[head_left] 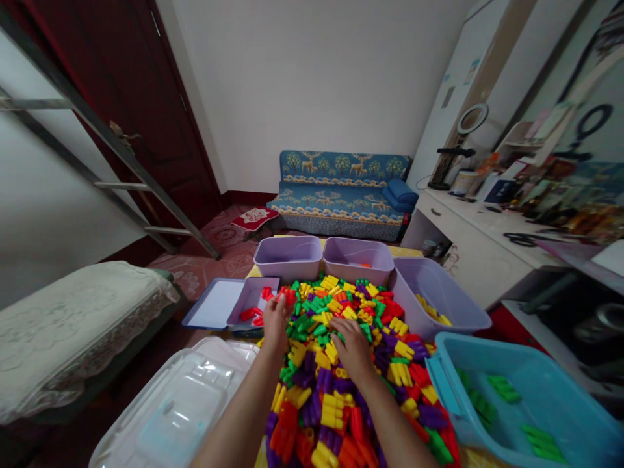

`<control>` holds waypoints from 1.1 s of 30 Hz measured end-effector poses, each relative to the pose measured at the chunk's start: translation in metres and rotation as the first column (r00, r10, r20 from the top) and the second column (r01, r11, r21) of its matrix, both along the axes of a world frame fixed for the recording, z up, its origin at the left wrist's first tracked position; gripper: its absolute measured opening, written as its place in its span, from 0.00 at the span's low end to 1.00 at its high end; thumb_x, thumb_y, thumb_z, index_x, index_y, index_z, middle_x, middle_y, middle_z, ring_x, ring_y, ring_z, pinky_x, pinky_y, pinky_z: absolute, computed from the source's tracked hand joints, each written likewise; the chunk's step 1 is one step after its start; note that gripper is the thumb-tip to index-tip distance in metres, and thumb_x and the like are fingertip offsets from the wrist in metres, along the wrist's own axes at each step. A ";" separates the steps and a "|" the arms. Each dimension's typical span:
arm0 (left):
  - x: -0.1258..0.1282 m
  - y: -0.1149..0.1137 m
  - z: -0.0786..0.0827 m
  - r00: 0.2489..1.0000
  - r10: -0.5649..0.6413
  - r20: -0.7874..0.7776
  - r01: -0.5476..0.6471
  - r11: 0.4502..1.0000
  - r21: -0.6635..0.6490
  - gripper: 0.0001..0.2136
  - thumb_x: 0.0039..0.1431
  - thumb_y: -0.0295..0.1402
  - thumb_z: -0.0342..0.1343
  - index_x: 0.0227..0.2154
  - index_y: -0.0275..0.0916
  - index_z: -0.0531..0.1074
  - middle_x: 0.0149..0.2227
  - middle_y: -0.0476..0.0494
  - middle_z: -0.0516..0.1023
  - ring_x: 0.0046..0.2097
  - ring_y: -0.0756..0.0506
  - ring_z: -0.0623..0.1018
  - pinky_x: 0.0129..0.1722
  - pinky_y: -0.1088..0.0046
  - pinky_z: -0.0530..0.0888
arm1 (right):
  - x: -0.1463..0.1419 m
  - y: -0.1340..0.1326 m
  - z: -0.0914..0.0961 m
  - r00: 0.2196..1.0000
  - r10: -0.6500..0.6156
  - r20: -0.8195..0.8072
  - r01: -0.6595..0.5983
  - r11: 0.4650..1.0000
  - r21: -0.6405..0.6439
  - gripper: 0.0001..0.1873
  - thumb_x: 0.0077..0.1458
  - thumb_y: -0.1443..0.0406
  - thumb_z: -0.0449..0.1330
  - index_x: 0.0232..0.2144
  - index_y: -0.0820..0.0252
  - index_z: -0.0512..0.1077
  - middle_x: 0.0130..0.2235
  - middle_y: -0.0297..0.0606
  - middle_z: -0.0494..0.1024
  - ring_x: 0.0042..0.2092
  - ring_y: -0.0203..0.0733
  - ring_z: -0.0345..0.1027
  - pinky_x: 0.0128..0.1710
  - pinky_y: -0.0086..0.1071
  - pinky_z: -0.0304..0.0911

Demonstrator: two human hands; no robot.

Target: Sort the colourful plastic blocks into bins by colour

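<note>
A big heap of plastic building blocks (333,411) in yellow, red, green, purple and orange covers the table in front of me. At the heap's left edge, my left hand (277,320) pinches a red building block (288,296). Beside that hand sits a shallow lilac box (242,300) with several red blocks (251,314) inside. My right hand (351,344) rests on the middle of the heap, fingers apart and touching yellow and green blocks. Nothing held shows in it, though its fingertips are partly hidden among the blocks.
Two lilac bins (287,259) (358,260) stand behind the heap. A larger lilac bin (441,292) holds yellow blocks; a turquoise tub (524,354) holds green ones. A clear lid (190,403) lies front left. Around are a bench (73,325), a sofa (341,195) and a white desk (480,227).
</note>
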State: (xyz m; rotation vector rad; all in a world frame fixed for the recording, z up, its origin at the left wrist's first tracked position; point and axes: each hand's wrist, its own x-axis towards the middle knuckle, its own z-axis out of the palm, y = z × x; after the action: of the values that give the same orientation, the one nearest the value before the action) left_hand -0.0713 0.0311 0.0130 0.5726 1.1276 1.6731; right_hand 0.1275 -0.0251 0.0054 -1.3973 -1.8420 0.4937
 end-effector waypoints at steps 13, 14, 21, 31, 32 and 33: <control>-0.040 0.011 0.014 0.976 0.108 0.191 -0.075 0.982 -0.172 0.06 0.61 0.28 0.46 0.36 0.38 0.68 0.40 0.39 0.78 0.43 0.47 0.80 0.48 0.67 0.74 | 0.001 0.000 -0.011 0.999 -0.040 -0.037 0.038 0.998 -0.051 0.18 0.55 0.66 0.53 0.45 0.55 0.77 0.44 0.40 0.79 0.48 0.46 0.69 0.53 0.44 0.63; -0.035 0.009 0.013 0.993 0.034 0.117 -0.015 0.988 -0.155 0.07 0.61 0.30 0.47 0.38 0.38 0.69 0.41 0.38 0.78 0.44 0.45 0.80 0.49 0.64 0.74 | 0.001 0.000 -0.011 0.998 -0.051 -0.032 0.049 0.997 -0.058 0.17 0.55 0.66 0.53 0.44 0.55 0.77 0.43 0.41 0.79 0.47 0.46 0.70 0.52 0.43 0.64; -0.006 -0.012 0.010 0.380 -0.240 -0.893 0.221 0.961 -0.164 0.19 0.48 0.26 0.58 0.46 0.39 0.74 0.50 0.37 0.74 0.57 0.37 0.70 0.59 0.57 0.64 | 0.004 -0.002 -0.014 0.998 -0.066 -0.024 0.063 0.993 -0.096 0.16 0.55 0.65 0.54 0.43 0.56 0.77 0.42 0.41 0.78 0.47 0.44 0.70 0.51 0.38 0.64; 0.015 -0.020 0.005 -0.181 -0.467 -0.866 0.191 0.847 -0.496 0.26 0.52 0.25 0.53 0.56 0.40 0.66 0.52 0.38 0.76 0.52 0.40 0.75 0.51 0.67 0.71 | 0.003 -0.003 -0.012 0.998 -0.025 0.055 0.031 0.993 -0.113 0.16 0.57 0.66 0.52 0.42 0.56 0.77 0.42 0.39 0.80 0.48 0.45 0.68 0.52 0.38 0.61; 0.016 -0.020 0.002 -0.123 -0.450 -0.884 0.227 0.855 -0.467 0.26 0.52 0.25 0.53 0.56 0.40 0.66 0.52 0.39 0.76 0.53 0.41 0.75 0.52 0.67 0.70 | 0.003 -0.003 -0.011 0.997 -0.023 0.067 0.031 0.993 -0.117 0.16 0.57 0.66 0.52 0.43 0.57 0.77 0.43 0.39 0.80 0.48 0.46 0.68 0.53 0.38 0.61; 0.017 -0.020 0.000 -0.044 -0.428 -0.903 0.275 0.863 -0.423 0.25 0.53 0.25 0.53 0.56 0.40 0.66 0.53 0.40 0.75 0.54 0.42 0.74 0.53 0.67 0.70 | 0.003 -0.003 -0.011 0.997 -0.024 0.079 0.034 0.992 -0.122 0.16 0.58 0.66 0.52 0.44 0.57 0.76 0.44 0.39 0.79 0.49 0.46 0.67 0.53 0.38 0.60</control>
State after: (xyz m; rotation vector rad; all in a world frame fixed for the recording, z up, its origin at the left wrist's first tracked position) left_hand -0.0544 0.0116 0.0127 1.9964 1.7627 0.4508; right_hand 0.1301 -0.0283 -0.0054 -1.5430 -1.8771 0.5528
